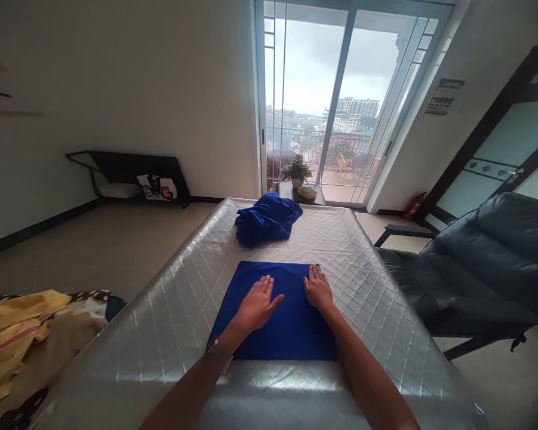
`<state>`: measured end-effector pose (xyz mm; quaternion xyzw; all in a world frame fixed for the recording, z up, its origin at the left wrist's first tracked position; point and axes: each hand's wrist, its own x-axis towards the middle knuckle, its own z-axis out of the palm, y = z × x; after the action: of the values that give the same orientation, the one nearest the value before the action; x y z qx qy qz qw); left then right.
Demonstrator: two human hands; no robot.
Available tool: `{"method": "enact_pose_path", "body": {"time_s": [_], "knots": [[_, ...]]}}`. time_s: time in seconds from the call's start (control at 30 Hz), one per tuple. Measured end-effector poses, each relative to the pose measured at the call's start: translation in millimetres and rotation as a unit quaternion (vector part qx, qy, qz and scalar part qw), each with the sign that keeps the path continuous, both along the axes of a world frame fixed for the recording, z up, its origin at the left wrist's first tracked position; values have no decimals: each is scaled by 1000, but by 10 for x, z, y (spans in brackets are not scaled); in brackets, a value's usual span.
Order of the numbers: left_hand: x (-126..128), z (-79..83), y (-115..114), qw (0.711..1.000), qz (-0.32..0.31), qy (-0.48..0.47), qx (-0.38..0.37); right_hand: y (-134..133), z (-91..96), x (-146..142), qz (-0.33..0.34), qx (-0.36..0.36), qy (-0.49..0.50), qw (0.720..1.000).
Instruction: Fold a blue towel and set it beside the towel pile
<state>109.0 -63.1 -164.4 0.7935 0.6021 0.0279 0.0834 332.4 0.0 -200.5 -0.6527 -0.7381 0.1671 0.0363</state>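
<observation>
A blue cloth lies flat in a folded, roughly rectangular shape on the silver quilted table cover. My left hand rests palm down on its left-middle part, fingers together and stretched out, thumb apart. Near the cloth's far right corner my right hand lies flat, its fingertips at the far edge. Neither hand grips anything. Farther back on the table sits a crumpled heap of blue fabric, apart from both hands. A small pale tag shows by the cloth's near left corner.
A black reclining chair stands at the right of the table. Yellow and brown cloths are piled at the lower left. Beyond the far edge, a potted plant stands before the sliding glass door. A black bench is against the left wall.
</observation>
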Motion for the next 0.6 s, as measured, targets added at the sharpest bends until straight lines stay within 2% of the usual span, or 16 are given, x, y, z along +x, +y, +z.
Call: {"method": "enact_pose_path", "body": {"time_s": [0.07, 0.13, 0.2, 0.27, 0.33, 0.4, 0.6], "knots": [[432, -4, 217, 997, -70, -29, 9, 0, -7, 20, 9, 4, -4, 1000], [797, -44, 414, 992, -111, -52, 19, -2, -14, 45, 24, 3, -11, 1000], [1024, -113, 556, 991, -118, -64, 21, -6, -22, 66, 34, 0, -18, 999], [1084, -195, 630, 992, -109, -66, 16, -8, -24, 73, 38, 0, -21, 999], [994, -270, 648, 992, -108, -64, 9, -4, -15, 64, 36, 1, -19, 999], [794, -320, 640, 993, -106, -57, 4, 4, 0, 47, 26, 1, -11, 1000], [-143, -307, 672, 1000, -4, -1, -6, 23, -3, 20, 2, 2, 16, 1000]]}}
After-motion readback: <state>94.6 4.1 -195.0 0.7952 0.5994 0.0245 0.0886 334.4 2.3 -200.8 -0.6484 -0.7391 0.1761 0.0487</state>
